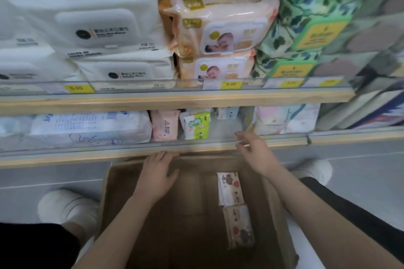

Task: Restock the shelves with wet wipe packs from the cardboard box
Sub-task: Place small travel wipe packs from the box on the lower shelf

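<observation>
An open cardboard box (122, 183) stands on the floor below me, under the lower shelf (87, 157). Two small wet wipe packs lie inside along its right side: one white with red print (230, 189), one brownish (239, 226) nearer me. My left hand (158, 173) is over the box's far rim, fingers straight, holding nothing. My right hand (253, 150) hovers at the lower shelf's front edge, fingers loosely spread and empty. Just beyond it the lower shelf has a gap (227, 126) beside a green-and-white wipe pack (196, 125).
The upper shelf (175, 100) carries white wipe packs (87, 26), peach baby wipe packs (218, 22) and green leafy packs (306, 28). The lower shelf holds a large white pack (87, 126) and a pink pack (164, 124). My white shoes (65, 207) flank the box.
</observation>
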`<action>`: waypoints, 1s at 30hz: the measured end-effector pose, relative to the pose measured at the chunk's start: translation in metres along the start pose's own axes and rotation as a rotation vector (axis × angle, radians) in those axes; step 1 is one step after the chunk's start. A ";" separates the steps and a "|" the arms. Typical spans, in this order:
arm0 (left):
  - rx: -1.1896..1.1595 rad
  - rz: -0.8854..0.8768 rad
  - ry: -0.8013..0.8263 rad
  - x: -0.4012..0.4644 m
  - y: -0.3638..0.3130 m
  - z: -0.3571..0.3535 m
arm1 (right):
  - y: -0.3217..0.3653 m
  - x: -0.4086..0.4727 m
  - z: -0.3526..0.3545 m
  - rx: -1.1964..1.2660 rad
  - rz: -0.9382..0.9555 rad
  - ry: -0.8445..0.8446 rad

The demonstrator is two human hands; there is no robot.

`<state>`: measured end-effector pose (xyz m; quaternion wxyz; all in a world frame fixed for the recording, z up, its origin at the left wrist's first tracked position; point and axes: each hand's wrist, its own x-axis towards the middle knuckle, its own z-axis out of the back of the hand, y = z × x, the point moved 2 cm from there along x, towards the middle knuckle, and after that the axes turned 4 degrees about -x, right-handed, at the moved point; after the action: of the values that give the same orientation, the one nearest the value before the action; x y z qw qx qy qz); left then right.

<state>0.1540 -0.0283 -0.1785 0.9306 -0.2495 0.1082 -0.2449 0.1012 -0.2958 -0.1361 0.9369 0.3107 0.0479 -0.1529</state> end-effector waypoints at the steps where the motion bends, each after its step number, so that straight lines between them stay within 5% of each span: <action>1: -0.038 -0.036 -0.006 0.001 -0.009 -0.002 | -0.009 -0.016 0.005 -0.001 -0.010 -0.025; 6: -0.194 -0.142 0.032 -0.006 -0.062 -0.032 | -0.058 -0.090 0.000 0.015 -0.102 -0.082; 14: -0.389 0.142 0.429 -0.048 -0.080 -0.131 | -0.079 -0.129 -0.040 0.157 -0.267 -0.047; 30: -0.330 0.374 0.514 -0.041 -0.097 -0.228 | -0.093 -0.129 -0.064 0.155 -0.274 -0.104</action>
<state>0.0064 -0.1743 -0.3195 0.8489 -0.3026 0.4205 -0.1045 -0.0508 -0.2951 -0.2167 0.8819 0.3640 0.0291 -0.2982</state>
